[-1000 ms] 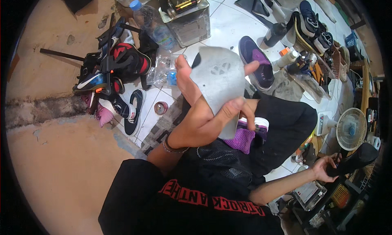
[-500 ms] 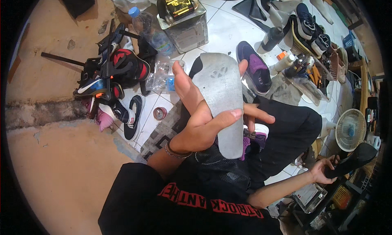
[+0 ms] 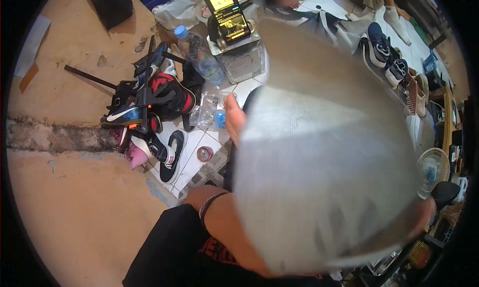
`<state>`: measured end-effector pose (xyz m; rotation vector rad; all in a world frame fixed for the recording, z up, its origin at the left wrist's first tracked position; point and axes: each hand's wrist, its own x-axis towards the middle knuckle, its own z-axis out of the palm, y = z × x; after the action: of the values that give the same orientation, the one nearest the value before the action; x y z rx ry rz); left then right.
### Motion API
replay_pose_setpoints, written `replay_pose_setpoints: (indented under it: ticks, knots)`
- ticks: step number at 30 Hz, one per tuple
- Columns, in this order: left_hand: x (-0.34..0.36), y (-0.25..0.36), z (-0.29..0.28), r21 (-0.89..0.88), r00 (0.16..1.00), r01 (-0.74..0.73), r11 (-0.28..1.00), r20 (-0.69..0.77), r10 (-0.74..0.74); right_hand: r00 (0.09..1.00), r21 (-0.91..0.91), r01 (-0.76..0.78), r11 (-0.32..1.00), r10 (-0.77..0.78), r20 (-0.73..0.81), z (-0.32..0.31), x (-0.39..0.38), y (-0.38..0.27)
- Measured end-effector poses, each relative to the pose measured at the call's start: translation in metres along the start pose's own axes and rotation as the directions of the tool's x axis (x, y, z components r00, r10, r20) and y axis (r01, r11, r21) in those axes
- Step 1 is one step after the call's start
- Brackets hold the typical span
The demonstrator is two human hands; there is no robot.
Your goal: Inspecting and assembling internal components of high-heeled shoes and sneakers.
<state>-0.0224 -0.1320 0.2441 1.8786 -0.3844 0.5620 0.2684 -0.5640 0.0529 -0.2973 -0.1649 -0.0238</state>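
Head cam: tan wall (image 3: 85, 202), wht tiled flr (image 3: 188, 170) partly behind gry sheet (image 3: 324, 152).

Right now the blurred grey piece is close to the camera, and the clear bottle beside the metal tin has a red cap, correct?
Cap colour is wrong: it is blue, not red, in the head view. The rest holds: blurred grey piece close to the camera, clear bottle beside the metal tin.
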Motion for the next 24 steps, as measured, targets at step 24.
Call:
replay_pose_setpoints:
  ticks: [24]
  knots:
    - [-0.014, -0.055, 0.028, -0.063, 0.994, 0.108, 0.992, 0.042, -0.106, 0.990, -0.013, 0.119, 0.993, -0.120, -0.068, 0.002, -0.012, -0.002]
